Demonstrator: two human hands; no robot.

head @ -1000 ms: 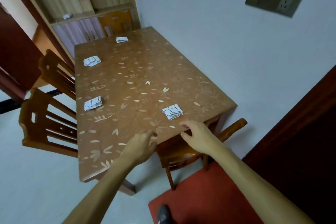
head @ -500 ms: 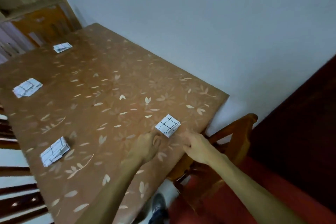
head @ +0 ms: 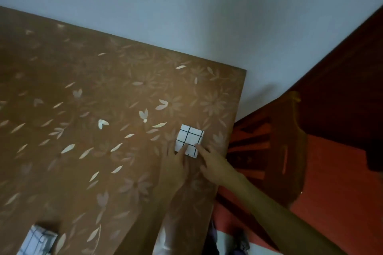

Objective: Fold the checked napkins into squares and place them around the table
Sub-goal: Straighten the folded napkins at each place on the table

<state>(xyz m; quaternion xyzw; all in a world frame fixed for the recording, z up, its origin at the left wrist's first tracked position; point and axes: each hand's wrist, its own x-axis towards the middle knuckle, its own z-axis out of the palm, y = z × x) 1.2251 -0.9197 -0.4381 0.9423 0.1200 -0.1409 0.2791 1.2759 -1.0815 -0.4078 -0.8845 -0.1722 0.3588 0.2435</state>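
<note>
Floral table (head: 87, 80) with checked napkin (head: 191, 137) and second napkin (head: 38, 242)

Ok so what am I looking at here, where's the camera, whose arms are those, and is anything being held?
No machine here. The one picture comes from a wide-angle camera worn on a person's head, looking down, so the bare arms are the wearer's own. A folded checked napkin lies near a corner of the brown flower-patterned table. The left hand and the right hand touch its near edge with straight fingers; nothing is gripped. A second folded napkin lies at the bottom left, blurred. A wooden chair stands beside the table.
</note>
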